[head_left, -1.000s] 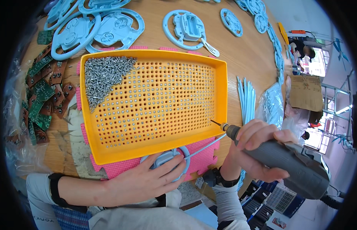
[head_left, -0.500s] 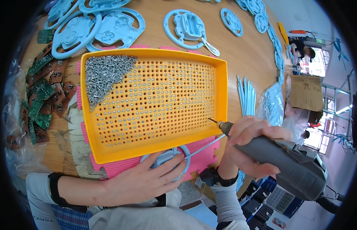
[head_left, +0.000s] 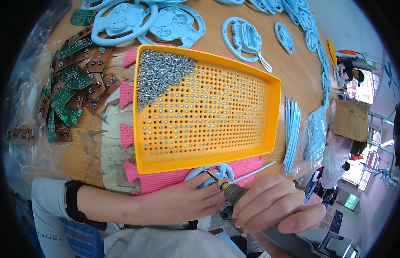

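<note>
My right hand [head_left: 275, 206] is wrapped round a dark grey electric screwdriver [head_left: 235, 193]. The driver's thin bit points left, its tip just over a light blue plastic piece [head_left: 223, 169] with a curved rim. My left hand [head_left: 187, 200] lies over this piece, its fingers pressing it against the pink foam mat [head_left: 154, 180]. A thin light blue rod [head_left: 253, 173] sticks out from the piece toward the right. Most of the piece is hidden under my fingers. Whether a screw sits on the bit is too small to tell.
Just beyond my hands stands a yellow perforated tray [head_left: 208, 159] with loose screws [head_left: 159, 73] heaped in its far left corner. Circuit boards [head_left: 75, 79] are piled at left. Blue steering-wheel shells [head_left: 174, 26] lie at the back, blue rods [head_left: 291, 133] at right.
My right hand has brought the screwdriver from the tray's near right corner down and left to the blue piece. My left hand stays on the piece. The whole view has shifted.
</note>
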`<state>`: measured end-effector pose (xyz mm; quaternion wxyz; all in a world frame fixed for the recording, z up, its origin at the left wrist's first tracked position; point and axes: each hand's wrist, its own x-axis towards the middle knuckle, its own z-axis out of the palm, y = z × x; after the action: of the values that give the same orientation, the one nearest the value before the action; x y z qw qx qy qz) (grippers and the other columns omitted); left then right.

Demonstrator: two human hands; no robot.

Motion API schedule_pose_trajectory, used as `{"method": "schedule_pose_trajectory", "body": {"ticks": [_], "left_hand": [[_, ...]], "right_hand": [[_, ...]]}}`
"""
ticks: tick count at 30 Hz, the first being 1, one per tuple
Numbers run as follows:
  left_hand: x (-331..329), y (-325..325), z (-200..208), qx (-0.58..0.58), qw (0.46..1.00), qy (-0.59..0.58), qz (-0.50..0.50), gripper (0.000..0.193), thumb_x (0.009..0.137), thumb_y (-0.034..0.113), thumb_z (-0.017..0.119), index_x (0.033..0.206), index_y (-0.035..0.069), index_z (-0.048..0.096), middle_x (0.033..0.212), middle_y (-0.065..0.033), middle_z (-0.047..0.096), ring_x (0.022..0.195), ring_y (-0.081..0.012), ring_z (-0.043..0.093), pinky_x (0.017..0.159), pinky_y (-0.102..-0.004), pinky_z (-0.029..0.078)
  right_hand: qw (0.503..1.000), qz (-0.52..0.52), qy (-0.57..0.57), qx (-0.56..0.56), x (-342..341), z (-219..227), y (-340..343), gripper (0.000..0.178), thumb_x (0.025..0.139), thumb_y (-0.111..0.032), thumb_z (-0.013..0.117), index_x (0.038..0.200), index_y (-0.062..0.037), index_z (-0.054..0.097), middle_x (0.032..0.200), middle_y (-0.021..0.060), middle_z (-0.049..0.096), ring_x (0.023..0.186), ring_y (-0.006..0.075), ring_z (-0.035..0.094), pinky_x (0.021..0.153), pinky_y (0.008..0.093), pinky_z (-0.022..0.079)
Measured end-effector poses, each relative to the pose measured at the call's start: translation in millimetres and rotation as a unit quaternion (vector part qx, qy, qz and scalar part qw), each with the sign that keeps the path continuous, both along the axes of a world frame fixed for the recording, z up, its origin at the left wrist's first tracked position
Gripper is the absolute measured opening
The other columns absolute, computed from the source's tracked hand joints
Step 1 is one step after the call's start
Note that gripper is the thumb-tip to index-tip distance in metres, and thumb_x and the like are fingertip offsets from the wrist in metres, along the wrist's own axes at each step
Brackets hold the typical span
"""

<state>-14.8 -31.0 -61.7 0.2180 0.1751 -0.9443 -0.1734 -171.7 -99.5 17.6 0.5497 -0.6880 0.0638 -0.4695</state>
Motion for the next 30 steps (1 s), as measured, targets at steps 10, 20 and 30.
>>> {"method": "schedule_pose_trajectory", "body": {"ticks": [10, 20, 30], "left_hand": [[-3.1, 2.8, -1.6, 0.02, 1.0, 0.006, 0.008, 0.026, 0.086, 0.022, 0.051, 0.108, 0.01, 0.06, 0.114, -0.001, 0.057, 0.118, -0.0189, 0.048, 0.112, -0.046, 0.027], [-1.4, 6.1, -7.9, 0.02, 1.0, 0.0, 0.0, 0.028, 0.089, 0.024, 0.047, 0.111, 0.012, 0.057, 0.112, -0.0012, 0.056, 0.12, -0.0196, 0.045, 0.11, -0.0485, 0.028], [1.8, -2.0, 1.9, 0.018, 0.999, -0.022, -0.028, 0.033, 0.088, 0.024, 0.049, 0.117, 0.009, 0.054, 0.121, -0.0048, 0.054, 0.125, -0.0224, 0.043, 0.11, -0.0471, 0.03]], "right_hand": [[1.0, -0.001, 0.011, -0.001, 7.3, -7.2, 2.7, 0.024, 0.078, 0.0, 0.063, 0.091, 0.0054, 0.043, 0.068, 0.022, 0.059, 0.053, 0.0316, 0.06, 0.048, 0.0411, 0.053], [0.999, 0.007, 0.046, -0.007, 23.3, -13.6, 3.9, 0.022, 0.078, -0.001, 0.063, 0.09, 0.004, 0.046, 0.069, 0.0187, 0.06, 0.053, 0.0279, 0.059, 0.049, 0.0376, 0.052], [0.999, 0.027, 0.027, -0.007, 8.3, -8.7, -1.9, 0.016, 0.088, -0.006, 0.055, 0.097, 0.0029, 0.046, 0.067, 0.0185, 0.06, 0.053, 0.0275, 0.061, 0.046, 0.0368, 0.049]]}}
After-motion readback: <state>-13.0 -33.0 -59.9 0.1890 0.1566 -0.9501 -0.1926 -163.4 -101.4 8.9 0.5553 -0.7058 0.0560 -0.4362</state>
